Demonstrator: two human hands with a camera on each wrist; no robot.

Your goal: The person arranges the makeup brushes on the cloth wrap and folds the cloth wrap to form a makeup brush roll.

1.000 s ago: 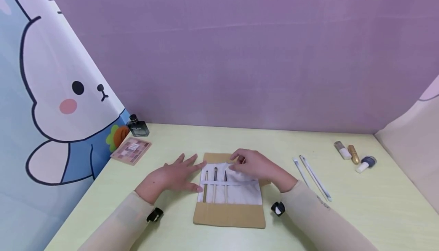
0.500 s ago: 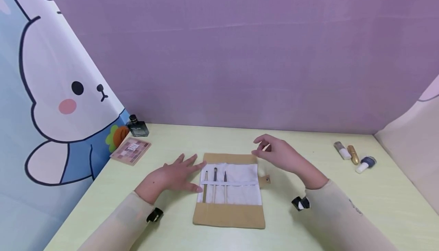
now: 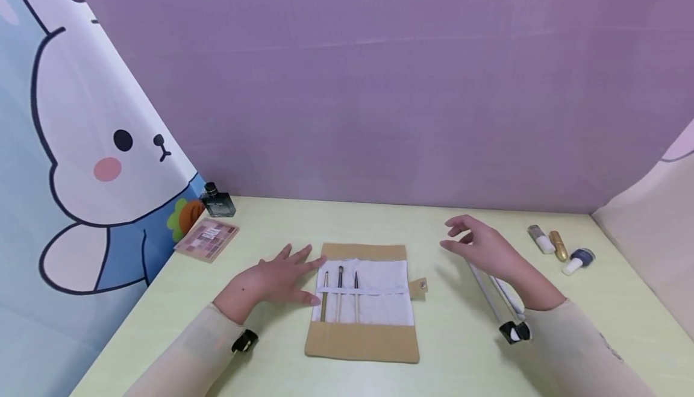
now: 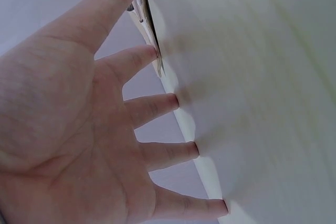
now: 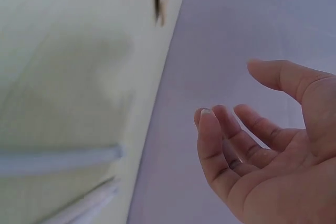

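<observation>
A: Head view. State the position of each hand.

B: The left hand lies flat on the pale green surface, fingers spread and straight, fingertips touching the left edge of the brush roll. It holds nothing. The right hand hovers above the surface, to the right of the roll and apart from it, fingers loosely curved and empty. It is directly over the far ends of two long white tools, which lie side by side on the surface and run toward the right wrist.

A: Condition of the roll?

B: Unrolled and lying flat: tan outer fabric, white inner panel, snap tab on the right edge. Three brushes sit upright under the white strap, all in the left half of the panel.

A: Other items?

B: An eyeshadow palette and a dark bottle at far left; three small bottles at far right.

A: Left wrist view.

B: The left hand's palm faces the camera, fingers extended, tips pressed on the surface. Thin brush tips show at the roll's edge beside the upper fingers.

A: Right wrist view.

B: The right hand is relaxed, its fingers gently bent, gripping nothing. The two white tools lie on the surface below it, not touched.
</observation>
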